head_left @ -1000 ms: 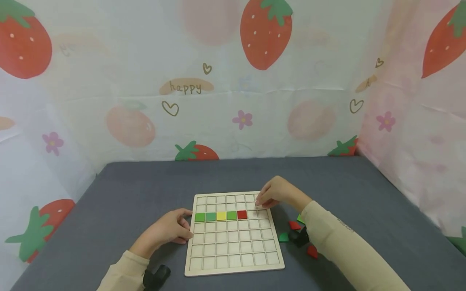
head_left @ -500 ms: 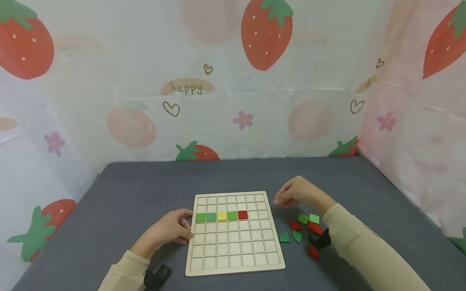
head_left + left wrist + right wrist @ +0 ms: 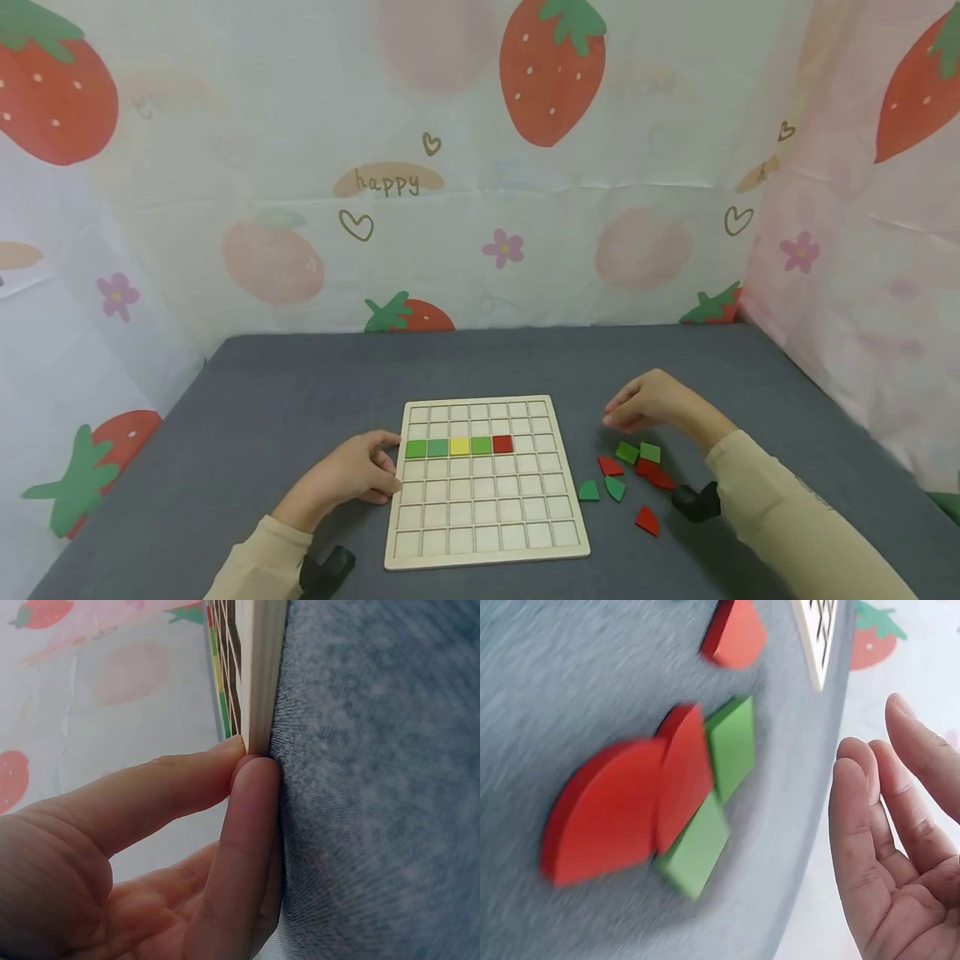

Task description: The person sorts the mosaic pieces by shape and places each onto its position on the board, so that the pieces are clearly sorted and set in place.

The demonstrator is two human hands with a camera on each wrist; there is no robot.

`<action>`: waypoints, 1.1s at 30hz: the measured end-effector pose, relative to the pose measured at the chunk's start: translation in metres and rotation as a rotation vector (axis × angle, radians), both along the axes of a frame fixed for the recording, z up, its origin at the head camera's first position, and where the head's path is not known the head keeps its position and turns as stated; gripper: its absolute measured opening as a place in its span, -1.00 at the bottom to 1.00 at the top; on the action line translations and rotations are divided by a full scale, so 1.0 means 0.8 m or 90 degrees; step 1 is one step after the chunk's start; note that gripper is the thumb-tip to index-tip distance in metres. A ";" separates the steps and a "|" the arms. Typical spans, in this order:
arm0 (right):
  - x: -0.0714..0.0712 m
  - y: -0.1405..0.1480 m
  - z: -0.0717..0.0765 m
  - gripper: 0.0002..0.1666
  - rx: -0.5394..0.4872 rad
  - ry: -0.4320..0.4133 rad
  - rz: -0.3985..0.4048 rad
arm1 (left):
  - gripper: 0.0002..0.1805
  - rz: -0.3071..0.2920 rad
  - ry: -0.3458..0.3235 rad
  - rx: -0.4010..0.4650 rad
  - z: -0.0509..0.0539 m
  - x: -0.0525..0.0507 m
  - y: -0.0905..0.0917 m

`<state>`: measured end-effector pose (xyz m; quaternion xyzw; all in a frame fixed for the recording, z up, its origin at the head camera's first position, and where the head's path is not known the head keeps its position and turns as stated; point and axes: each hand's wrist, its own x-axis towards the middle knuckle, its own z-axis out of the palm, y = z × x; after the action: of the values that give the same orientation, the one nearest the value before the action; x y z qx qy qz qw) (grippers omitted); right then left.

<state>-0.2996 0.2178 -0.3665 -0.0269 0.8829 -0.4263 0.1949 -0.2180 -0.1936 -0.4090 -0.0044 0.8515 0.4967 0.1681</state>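
Note:
A wooden grid board (image 3: 487, 562) lies on the table. In its third row sit coloured square tiles: a green tile (image 3: 416, 450), a teal one, a yellow tile (image 3: 459, 447), another green one and a red tile (image 3: 502, 444). At the board's left edge, my left hand (image 3: 352, 471) holds the rim with thumb and fingertips; the left wrist view shows the fingers (image 3: 251, 810) against its side. My right hand (image 3: 652, 400) hovers right of the board with loosely bent fingers, nothing held. Below it lie green squares (image 3: 627, 452) and red pieces (image 3: 660, 477).
Between the board and the right forearm are green quarter-circle pieces (image 3: 589, 491), a red piece (image 3: 611, 465) and a separate red piece (image 3: 647, 521). A dark grey cloth (image 3: 300, 375) covers the table. Behind it hangs a strawberry-print curtain (image 3: 480, 200).
My right hand has moved right, off the board's upper right corner to above the loose pieces, uncovering them. The left hand stays at the board's edge.

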 end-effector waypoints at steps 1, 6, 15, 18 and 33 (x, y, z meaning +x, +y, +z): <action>0.001 0.004 -0.001 -0.66 0.001 0.000 -0.002 | -0.21 0.000 0.000 0.000 0.000 0.000 0.000; 0.006 0.024 -0.004 -0.62 -0.004 -0.008 -0.006 | -0.21 0.004 0.002 -0.005 0.000 0.000 0.002; 0.011 0.050 -0.010 -0.59 -0.020 -0.026 -0.022 | -0.22 0.004 0.018 -0.007 -0.002 0.000 0.003; 0.013 0.057 -0.013 -0.61 -0.016 -0.032 -0.025 | -0.21 0.001 0.015 -0.003 -0.001 0.000 0.003; 0.016 0.071 -0.024 -0.70 0.013 -0.034 -0.016 | -0.20 0.000 0.011 -0.006 0.001 0.001 0.001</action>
<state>-0.2868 0.2742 -0.3860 -0.0024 0.8818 -0.4205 0.2137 -0.2174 -0.1926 -0.4082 -0.0004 0.8551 0.4929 0.1606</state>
